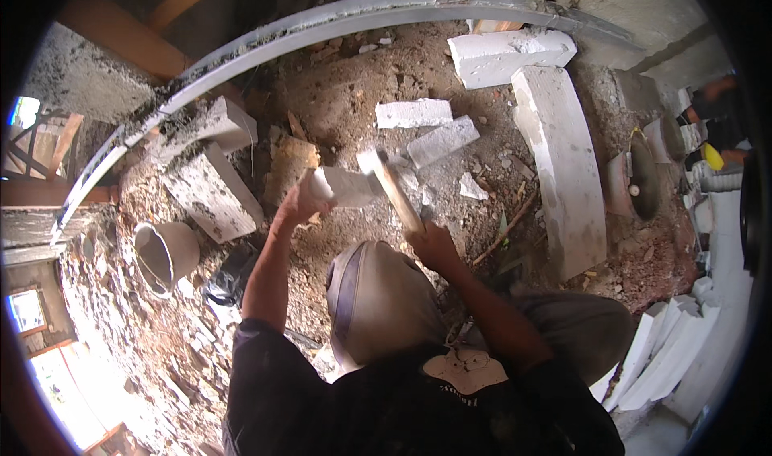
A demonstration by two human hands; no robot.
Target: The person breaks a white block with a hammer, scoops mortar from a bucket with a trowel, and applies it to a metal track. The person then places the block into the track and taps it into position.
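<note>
My left hand [301, 201] grips one end of a short white block [351, 188], holding it just above the rubble. In my right hand [435, 246] is a hammer [399, 195], held low on its pale wooden handle. The hammer's head is at the block's far right corner; whether the two touch I cannot tell. Beyond them lie two white block pieces, a flat one [413, 113] and a greyer one [443, 141]. A small broken chip [473, 186] rests to the right of the hammer.
A long white block [563, 174] lies on the right, with another block [513, 57] at its far end. Leftward are a tilted block [212, 192] and a bucket [166, 256]. A second bucket [632, 184] stands at right. A metal channel [338, 26] arches across the back.
</note>
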